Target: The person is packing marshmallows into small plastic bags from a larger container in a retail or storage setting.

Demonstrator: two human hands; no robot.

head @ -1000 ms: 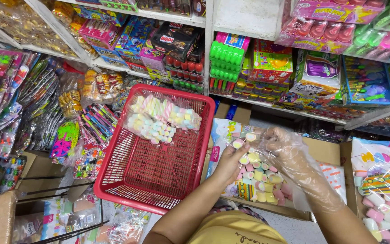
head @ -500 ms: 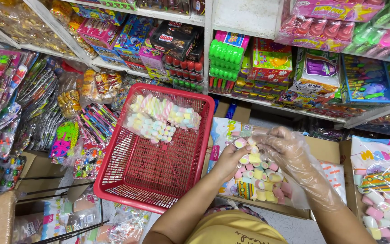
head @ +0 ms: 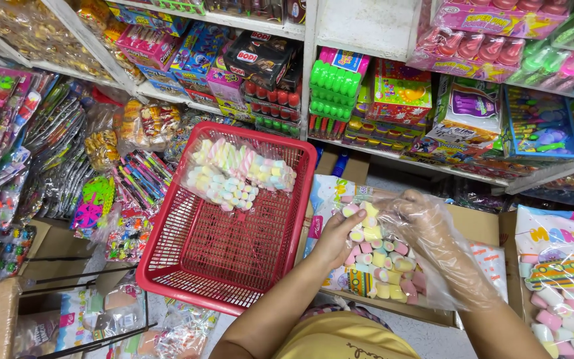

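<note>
Two filled bags of pastel marshmallows [head: 240,174] already lie in the red basket [head: 167,266], off to the left of your grips, so part of the packing looks done. A third small clear bag [head: 360,198] is in your hands now, just above the big open bag of marshmallows [head: 383,262] lying on the cardboard box [head: 476,223]; it holds only a few pieces and, by my reading, needs more before it can join the others.

Your left hand [head: 333,236] is closed in a pinch on the small bag's lower edge, thumb and fingers curled round it. Your right hand [head: 426,229], in a loose clear plastic glove, has its fingertips bunched at the bag's mouth, seemingly closed on a marshmallow, though the film blurs this. Further right lies another large printed marshmallow pack [head: 563,279].
</note>
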